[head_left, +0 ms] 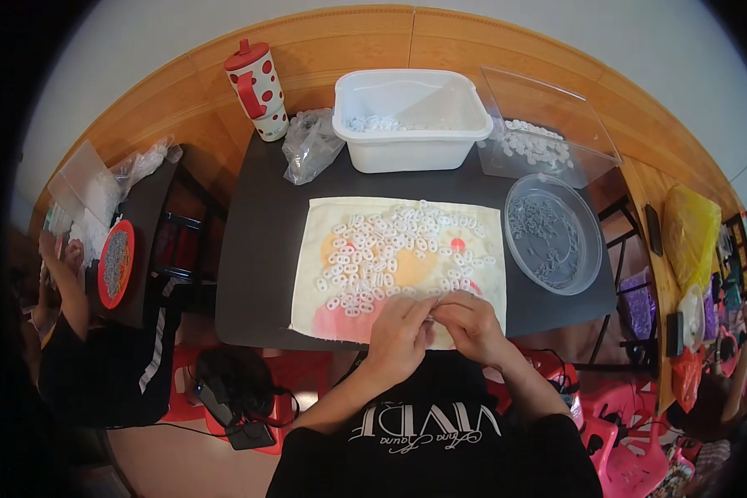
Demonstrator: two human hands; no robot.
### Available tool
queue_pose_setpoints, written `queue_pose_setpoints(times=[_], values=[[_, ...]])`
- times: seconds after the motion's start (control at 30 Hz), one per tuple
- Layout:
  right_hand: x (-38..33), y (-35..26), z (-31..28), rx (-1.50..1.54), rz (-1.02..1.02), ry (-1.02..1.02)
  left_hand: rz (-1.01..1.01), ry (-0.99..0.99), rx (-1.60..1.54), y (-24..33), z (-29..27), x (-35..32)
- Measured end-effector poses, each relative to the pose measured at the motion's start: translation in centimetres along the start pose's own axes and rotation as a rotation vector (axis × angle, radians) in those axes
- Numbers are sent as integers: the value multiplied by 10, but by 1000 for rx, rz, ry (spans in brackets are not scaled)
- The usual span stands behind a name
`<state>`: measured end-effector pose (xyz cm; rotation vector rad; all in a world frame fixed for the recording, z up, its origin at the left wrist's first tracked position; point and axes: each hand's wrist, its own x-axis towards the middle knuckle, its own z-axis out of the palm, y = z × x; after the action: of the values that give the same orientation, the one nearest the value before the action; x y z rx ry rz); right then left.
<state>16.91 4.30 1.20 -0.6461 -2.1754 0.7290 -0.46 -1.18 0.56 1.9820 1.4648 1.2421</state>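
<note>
My left hand [400, 334] and my right hand [471, 325] meet at the near edge of a pale yellow cloth [307, 274]. Their fingers are pinched together, fingertips touching. Whatever small thing lies between them is hidden by the fingers. Just beyond the hands, many small white plastic pieces [378, 257], oval with two holes, lie scattered over the cloth. Right of the cloth stands a round clear tub [593, 249] with small grey metal-looking parts [548, 228] spread inside.
At the back of the dark table [257, 249] stand a white basin [407, 153] with white pieces, a clear box [589, 158] with white pieces, a crumpled plastic bag [313, 145] and a red-spotted tumbler [266, 100]. Left, another person works beside a red tray [128, 270].
</note>
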Motion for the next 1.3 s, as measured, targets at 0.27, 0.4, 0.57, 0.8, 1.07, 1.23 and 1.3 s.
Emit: queue_pose_setpoints(times=[0.27, 0.4, 0.57, 0.8, 1.07, 1.23, 1.3], values=[[-2, 1, 2, -45, -10, -7, -4, -38, -31, -1, -6, 0], [-4, 2, 1, -70, -24, -16, 14, -6, -79, -9, -5, -3], [-5, 2, 1, -63, -27, -14, 38, -8, -60, -9, -5, -2], [-2, 0, 0, -72, -64, 5, 45, -36, -49, -10, -5, 2], [-9, 3, 0, -137, -89, -36, 84, -36, -59, -8, -9, 2], [-10, 3, 3, -186, -142, -4, 150, -40, -73, -10, -10, 1], [-10, 2, 3, -147, -166, -16, 83, -56, -23, -8, -11, -1]])
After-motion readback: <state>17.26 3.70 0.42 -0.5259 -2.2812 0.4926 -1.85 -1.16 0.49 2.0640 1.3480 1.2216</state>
